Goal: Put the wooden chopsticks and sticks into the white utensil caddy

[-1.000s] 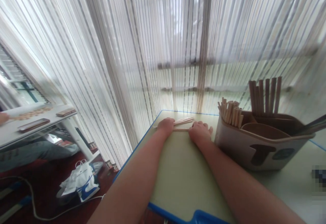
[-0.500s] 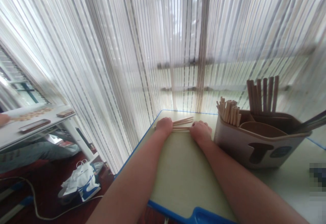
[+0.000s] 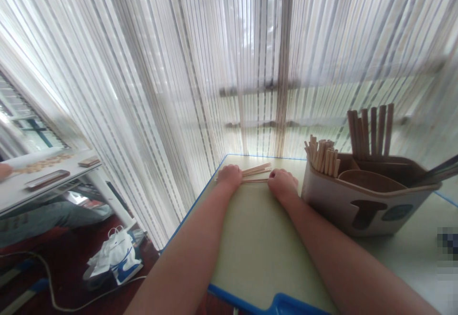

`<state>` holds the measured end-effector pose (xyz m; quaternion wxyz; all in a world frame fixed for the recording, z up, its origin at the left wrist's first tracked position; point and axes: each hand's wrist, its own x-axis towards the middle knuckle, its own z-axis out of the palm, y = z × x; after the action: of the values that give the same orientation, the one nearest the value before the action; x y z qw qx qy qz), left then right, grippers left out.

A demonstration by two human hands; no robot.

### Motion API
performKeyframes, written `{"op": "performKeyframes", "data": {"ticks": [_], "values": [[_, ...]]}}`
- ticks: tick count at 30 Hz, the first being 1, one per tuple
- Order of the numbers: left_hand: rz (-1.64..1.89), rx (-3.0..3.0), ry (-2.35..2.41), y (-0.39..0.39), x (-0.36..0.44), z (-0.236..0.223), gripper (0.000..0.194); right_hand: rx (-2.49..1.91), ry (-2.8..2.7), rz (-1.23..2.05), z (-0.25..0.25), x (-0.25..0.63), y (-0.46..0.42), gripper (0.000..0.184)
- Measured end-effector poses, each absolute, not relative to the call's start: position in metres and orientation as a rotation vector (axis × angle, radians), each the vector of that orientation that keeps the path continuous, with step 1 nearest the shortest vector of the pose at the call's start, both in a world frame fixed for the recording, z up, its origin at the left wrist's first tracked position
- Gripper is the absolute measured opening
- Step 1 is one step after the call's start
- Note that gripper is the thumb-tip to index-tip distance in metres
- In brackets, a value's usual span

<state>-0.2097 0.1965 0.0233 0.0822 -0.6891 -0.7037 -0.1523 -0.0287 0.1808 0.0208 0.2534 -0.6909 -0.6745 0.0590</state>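
Several pale wooden chopsticks (image 3: 255, 180) lie roughly crosswise at the far end of the pale green tabletop (image 3: 257, 243). My left hand (image 3: 231, 175) is closed over their left part, and a short tip shows beyond it on the left. At the right end of the nearest stick, the curled fingers of my right hand (image 3: 283, 182) close on it. Other stick ends fan out slightly behind, between the hands. Just right of my right hand stands a compartmented utensil holder (image 3: 361, 210) with short pale sticks (image 3: 322, 155) and taller dark chopsticks (image 3: 372, 131).
Blue edging (image 3: 246, 298) borders the table. A sheer striped curtain (image 3: 200, 67) hangs directly behind it. To the left, another person's hand (image 3: 5, 171) is at a white table (image 3: 78, 172) with small round pieces. A white bag (image 3: 116, 255) and a cable (image 3: 53, 296) lie on the floor.
Very little differs. My right hand has edged slightly to the right, and the sticks between the hands have shifted a little. The whole view has moved slightly.
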Motion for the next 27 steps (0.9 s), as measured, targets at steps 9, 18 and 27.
{"op": "performKeyframes", "data": {"ticks": [9, 18, 27], "values": [[-0.47, -2.193, -1.945, 0.194, -0.21, 0.025, 0.024, -1.695, -2.053, -0.012, 0.014, -0.038, 0.173, 0.024], [-0.571, -2.252, -1.901, 0.192, -0.211, 0.025, 0.02, -1.846, -2.088, -0.093, 0.017, -0.032, 0.171, 0.027], [-0.675, -2.215, -1.854, 0.192, -0.212, 0.019, 0.016, -1.935, -2.005, -0.134, 0.017, -0.031, 0.169, 0.029]]}}
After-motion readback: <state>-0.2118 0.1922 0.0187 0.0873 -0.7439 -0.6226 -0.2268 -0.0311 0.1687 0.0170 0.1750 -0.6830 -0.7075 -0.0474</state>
